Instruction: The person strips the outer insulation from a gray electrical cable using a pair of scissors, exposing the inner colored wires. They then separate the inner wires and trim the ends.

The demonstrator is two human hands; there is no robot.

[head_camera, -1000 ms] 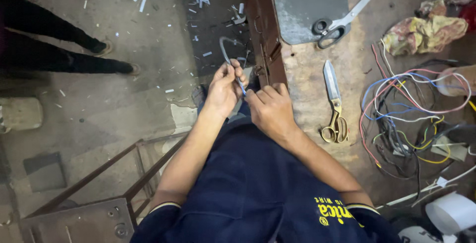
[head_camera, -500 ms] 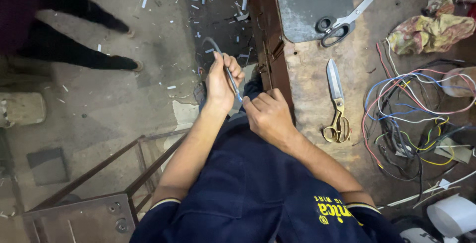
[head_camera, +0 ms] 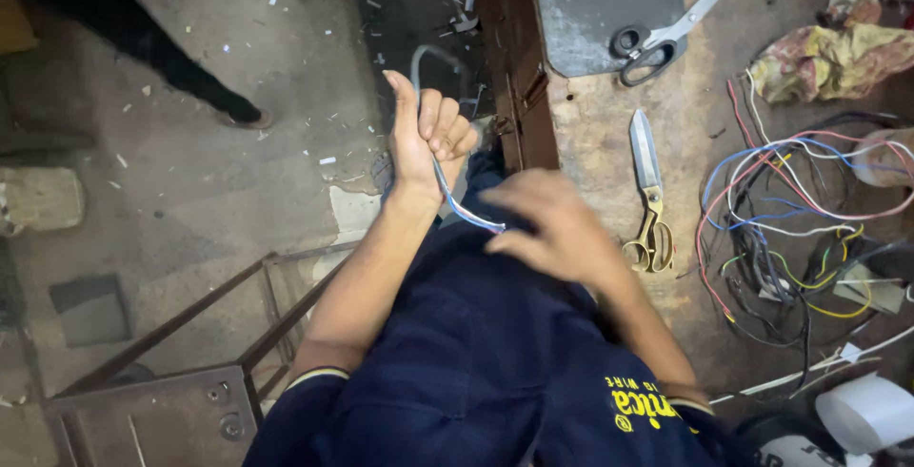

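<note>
My left hand (head_camera: 426,132) is closed around a grey sheathed cable (head_camera: 430,53) that curves up past my fingers over the floor. Thin coloured inner wires (head_camera: 466,212) stick out below my fist toward my lap. My right hand (head_camera: 552,224) is blurred just right of those wire ends, fingers near their tips; I cannot tell if it pinches them. Both hands hover above my dark blue overalls, beside the brown workbench edge (head_camera: 509,58).
On the bench lie gold-handled scissors (head_camera: 647,196), black-handled scissors (head_camera: 666,34) on a grey plate (head_camera: 590,0), a tangle of coloured wires (head_camera: 790,210) and a rag (head_camera: 838,53). Wire scraps litter the floor. Another person's legs (head_camera: 143,34) stand at upper left. A metal frame (head_camera: 190,334) sits lower left.
My left hand lifted and pulled the cable away, exposing more of the coloured inner wires. My right hand moved down and right. The other person's legs shifted up the frame.
</note>
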